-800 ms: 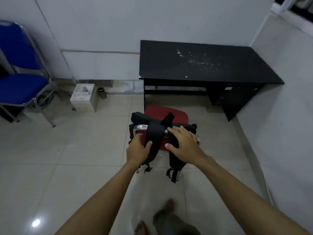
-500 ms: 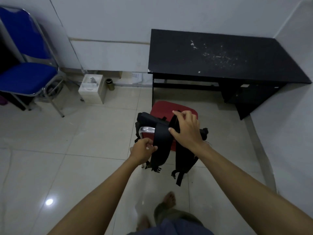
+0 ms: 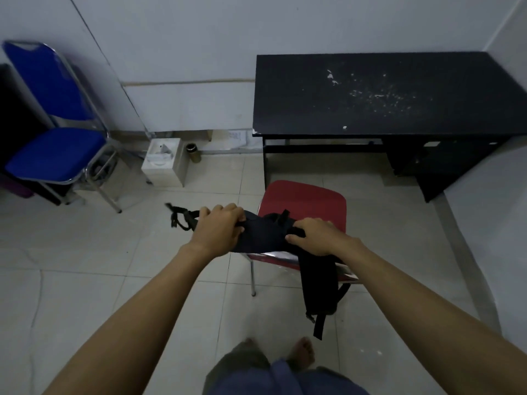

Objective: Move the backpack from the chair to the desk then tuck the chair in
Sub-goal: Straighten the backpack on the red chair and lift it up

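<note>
Gripping a black fabric backpack (image 3: 266, 233) with both hands above a red padded chair (image 3: 306, 201).

The left hand (image 3: 218, 228) has its fingers curled over the backpack's left end, and the right hand (image 3: 315, 233) has its fingers closed on the right end. One strap (image 3: 318, 283) hangs down over the chair's back; another (image 3: 182, 216) sticks out to the left. The black scuffed desk (image 3: 385, 94) stands beyond the chair, against the wall.

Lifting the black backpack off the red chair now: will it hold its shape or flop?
Probably floppy: the backpack sags between the left hand and right hand. Its loose straps dangle and may snag the red chair. It looks flat, so likely light.
</note>
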